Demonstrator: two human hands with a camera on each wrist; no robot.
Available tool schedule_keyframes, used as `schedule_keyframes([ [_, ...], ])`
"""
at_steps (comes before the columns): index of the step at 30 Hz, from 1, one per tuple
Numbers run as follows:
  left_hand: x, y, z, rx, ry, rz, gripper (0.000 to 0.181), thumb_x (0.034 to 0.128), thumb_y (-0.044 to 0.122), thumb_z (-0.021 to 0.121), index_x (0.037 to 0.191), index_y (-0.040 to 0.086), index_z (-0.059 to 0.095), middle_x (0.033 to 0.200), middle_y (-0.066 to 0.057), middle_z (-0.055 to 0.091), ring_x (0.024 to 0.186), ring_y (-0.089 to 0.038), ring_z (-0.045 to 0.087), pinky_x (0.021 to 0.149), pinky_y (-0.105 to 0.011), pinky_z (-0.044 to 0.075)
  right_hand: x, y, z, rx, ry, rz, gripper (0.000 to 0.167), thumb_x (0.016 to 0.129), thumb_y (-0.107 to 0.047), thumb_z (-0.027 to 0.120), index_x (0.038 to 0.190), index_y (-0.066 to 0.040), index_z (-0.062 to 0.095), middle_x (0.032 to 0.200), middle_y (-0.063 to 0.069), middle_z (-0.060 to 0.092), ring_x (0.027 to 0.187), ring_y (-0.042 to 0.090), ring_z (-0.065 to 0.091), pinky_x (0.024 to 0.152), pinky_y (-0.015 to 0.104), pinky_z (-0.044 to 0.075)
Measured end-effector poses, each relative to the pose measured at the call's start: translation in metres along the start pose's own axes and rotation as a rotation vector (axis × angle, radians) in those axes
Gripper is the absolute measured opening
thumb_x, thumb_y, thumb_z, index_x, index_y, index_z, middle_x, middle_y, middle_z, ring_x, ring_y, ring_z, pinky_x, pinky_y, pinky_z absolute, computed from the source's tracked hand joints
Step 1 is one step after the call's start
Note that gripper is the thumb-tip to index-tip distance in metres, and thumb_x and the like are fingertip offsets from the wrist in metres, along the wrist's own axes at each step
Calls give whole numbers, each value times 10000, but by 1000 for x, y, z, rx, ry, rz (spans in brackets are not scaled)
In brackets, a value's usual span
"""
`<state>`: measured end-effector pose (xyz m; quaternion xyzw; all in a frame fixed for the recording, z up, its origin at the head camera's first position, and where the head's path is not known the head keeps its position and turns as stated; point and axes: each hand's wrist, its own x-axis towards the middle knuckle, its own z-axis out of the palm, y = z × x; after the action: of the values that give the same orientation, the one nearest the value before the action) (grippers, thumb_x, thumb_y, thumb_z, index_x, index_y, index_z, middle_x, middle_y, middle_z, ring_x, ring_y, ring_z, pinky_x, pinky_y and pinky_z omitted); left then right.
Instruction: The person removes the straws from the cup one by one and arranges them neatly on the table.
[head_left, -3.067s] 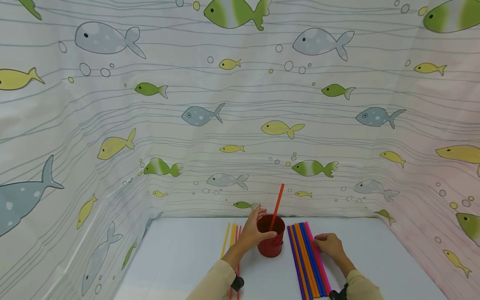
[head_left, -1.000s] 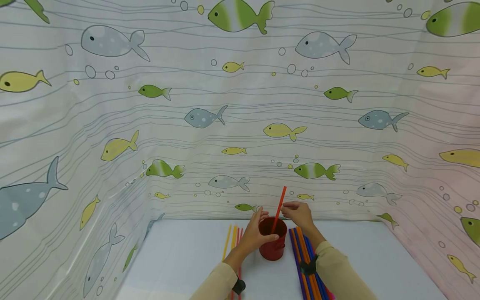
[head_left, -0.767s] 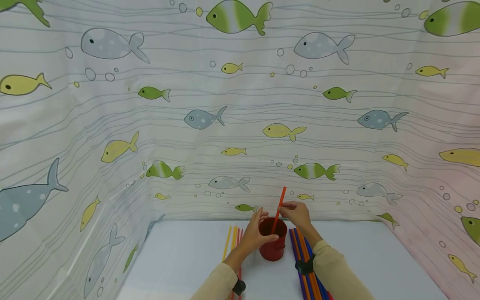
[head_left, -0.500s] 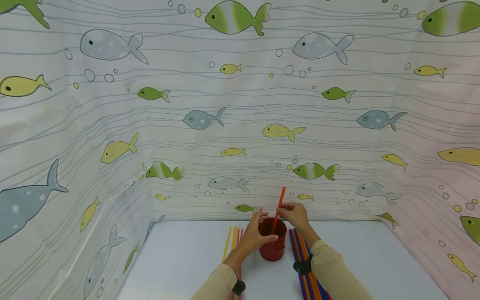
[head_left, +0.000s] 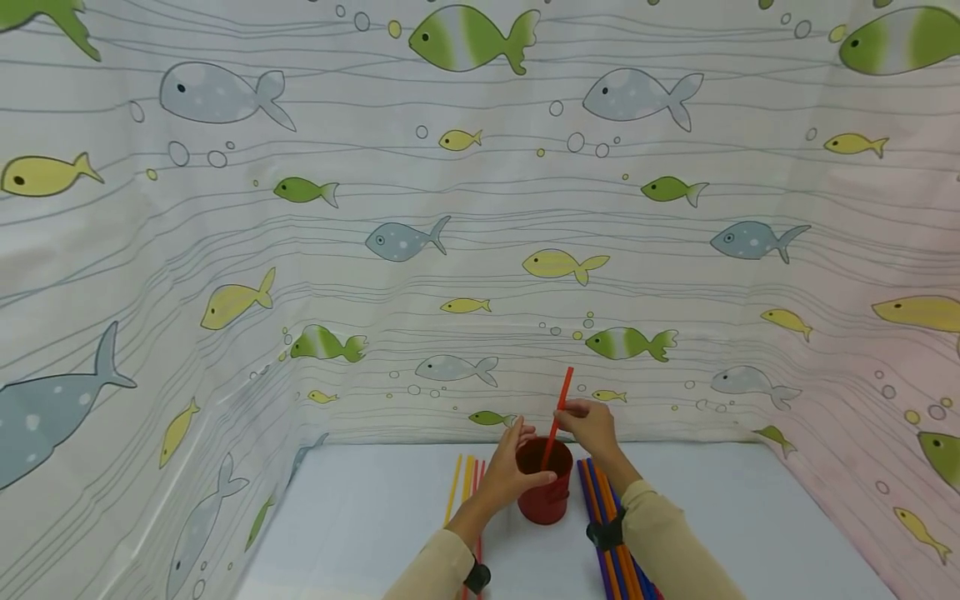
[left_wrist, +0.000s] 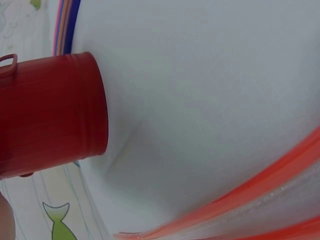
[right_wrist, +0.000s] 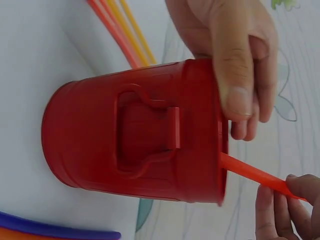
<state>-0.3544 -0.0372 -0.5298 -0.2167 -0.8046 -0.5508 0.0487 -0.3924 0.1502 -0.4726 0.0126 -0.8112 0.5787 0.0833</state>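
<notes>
A red metal bucket (head_left: 543, 500) with a small side handle (right_wrist: 173, 130) stands upright on the white table. My left hand (head_left: 510, 475) holds it at the rim, and in the right wrist view the thumb (right_wrist: 239, 95) lies over the edge. An orange-red drinking straw (head_left: 563, 392) leans out of the bucket, its lower end inside. Thumb and fingertips of my right hand (head_left: 588, 425) pinch this straw above the rim. In the left wrist view the bucket's side (left_wrist: 55, 110) shows at the left edge.
Right of the bucket lies a row of purple, orange and blue straws (head_left: 603, 500), partly under my right forearm. Yellow straws (head_left: 454, 487) and red straws lie to the left, partly behind my left arm. A fish-print curtain (head_left: 465, 250) closes off the back and sides.
My right hand has left the pink straw on the right, come to the straw in the bucket and pinched it. That straw has risen slightly. The left hand stays on the bucket.
</notes>
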Motion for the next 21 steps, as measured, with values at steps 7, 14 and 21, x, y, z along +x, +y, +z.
schedule_keyframes([
  [7,-1,0,0,4,-2,-9,1084,763,307,850,1567,157,138,1451,-30,421,1316,-157,437,1074,-415,396,4,-20,-18,47,-15,-56,338,901,-166,711,1177,22,661,1031,155,706,875,246,715,841,412,562],
  [14,-1,0,0,7,-3,-17,1075,766,325,846,1566,172,145,1428,56,418,1313,-132,434,1065,-398,406,9,-48,-45,125,-14,-111,363,918,-160,696,1196,65,634,1069,201,688,902,261,713,806,311,569],
  [21,-1,1,-1,4,-8,-15,1078,763,351,845,1565,172,148,1448,15,416,1322,-139,425,1067,-398,404,16,-67,-74,168,10,-122,408,923,-192,692,1234,58,605,1117,218,664,885,204,717,792,276,564],
])
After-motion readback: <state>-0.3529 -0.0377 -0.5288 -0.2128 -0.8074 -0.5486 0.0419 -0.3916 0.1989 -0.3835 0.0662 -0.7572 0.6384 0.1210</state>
